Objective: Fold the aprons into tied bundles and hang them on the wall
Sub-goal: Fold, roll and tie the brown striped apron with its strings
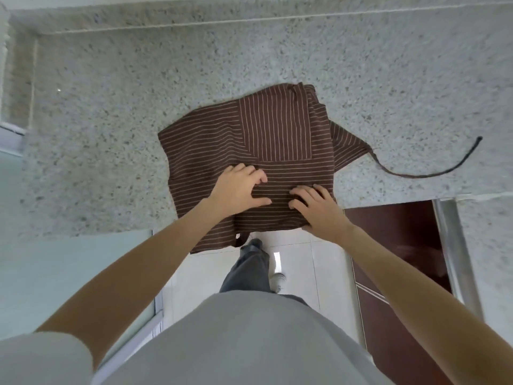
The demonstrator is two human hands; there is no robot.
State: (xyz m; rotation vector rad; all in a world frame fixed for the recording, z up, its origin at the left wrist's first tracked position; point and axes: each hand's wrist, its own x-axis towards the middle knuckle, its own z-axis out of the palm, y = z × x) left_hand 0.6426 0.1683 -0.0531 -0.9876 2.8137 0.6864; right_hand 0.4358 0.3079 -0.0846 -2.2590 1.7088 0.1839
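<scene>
Speckled counter [111,134]; brown striped apron [277,129] half-folded at its near edge, strap [433,173] trailing right; left hand [236,190] and right hand [316,207] press it, fingers spread.

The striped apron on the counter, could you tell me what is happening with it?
A person is folding the brown striped apron on a speckled stone counter. Both the left hand and right hand press on its near part, fingers bent. One tie strap trails loose to the right; nothing is bundled yet.
</scene>
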